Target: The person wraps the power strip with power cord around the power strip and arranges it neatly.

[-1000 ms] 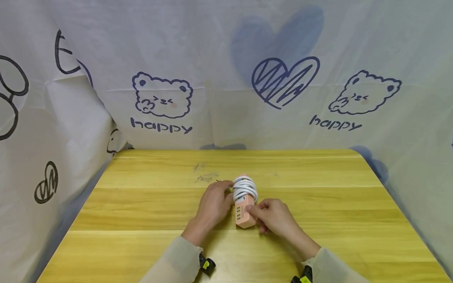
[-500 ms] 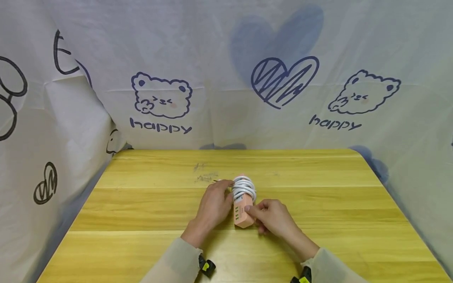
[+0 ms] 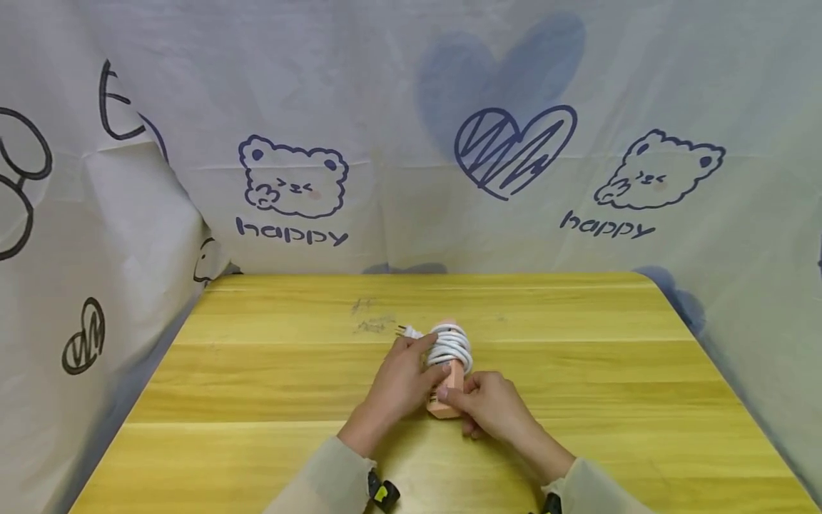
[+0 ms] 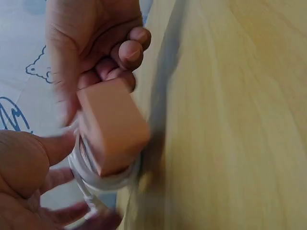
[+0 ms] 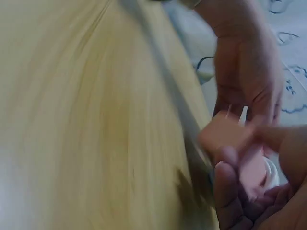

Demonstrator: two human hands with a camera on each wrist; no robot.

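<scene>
A pink power strip (image 3: 444, 412) is held over the wooden table, its white cord (image 3: 452, 348) wound several times round the far part. Green-marked slots on its upper face are partly covered by fingers. My left hand (image 3: 399, 380) grips across the wound cord, thumb on the strip's body and fingers over the coils. Beyond that hand the white plug (image 3: 409, 332) sticks out leftward, prongs showing. My right hand (image 3: 499, 408) pinches the near end, thumb on top. In the left wrist view the strip's pink end (image 4: 120, 127) is blurred; the right wrist view shows the right fingers (image 5: 228, 191) curled beneath it.
The yellow wood-grain table (image 3: 257, 385) stretches out on both sides of the hands. A pale cloth (image 3: 398, 200) printed with bears and hearts hangs behind it and on the left. Dark wrist devices (image 3: 383, 492) sit at the sleeve cuffs.
My left hand has moved rightward over the wound cord, with its thumb now on the strip's body. The plug has come into view. The right hand keeps its pinch, slightly lower.
</scene>
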